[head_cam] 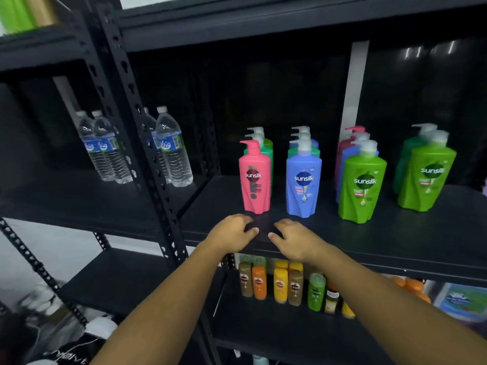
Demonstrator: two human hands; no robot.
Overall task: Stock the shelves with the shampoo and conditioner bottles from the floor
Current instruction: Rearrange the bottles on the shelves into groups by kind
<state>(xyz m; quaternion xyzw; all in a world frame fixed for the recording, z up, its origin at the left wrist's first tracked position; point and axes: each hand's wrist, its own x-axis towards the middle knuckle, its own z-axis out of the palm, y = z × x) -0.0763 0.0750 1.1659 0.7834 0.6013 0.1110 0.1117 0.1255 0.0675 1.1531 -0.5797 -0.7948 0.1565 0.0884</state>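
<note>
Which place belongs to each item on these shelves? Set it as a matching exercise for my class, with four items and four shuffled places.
Items
1. pink pump bottle
2. blue pump bottle
3. water bottles
4. small orange bottle

Places
A. on the shelf below
B. farthest left
C. front of the first shampoo row from the left
D. front of the second shampoo row from the left

Pairs: 1-C, 2-D, 3-B, 4-A

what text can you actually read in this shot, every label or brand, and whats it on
"sunsilk": front pink pump bottle
"sunsilk": front blue pump bottle
"sunsilk": front green pump bottle
"sunsilk": far-right green pump bottle
Small print under those logos: too small to read.
Blue script on the water bottles: too blurred to read.
Labels on the small bottles on the lower shelf and on the blue pack: blurred, unreadable.
</note>
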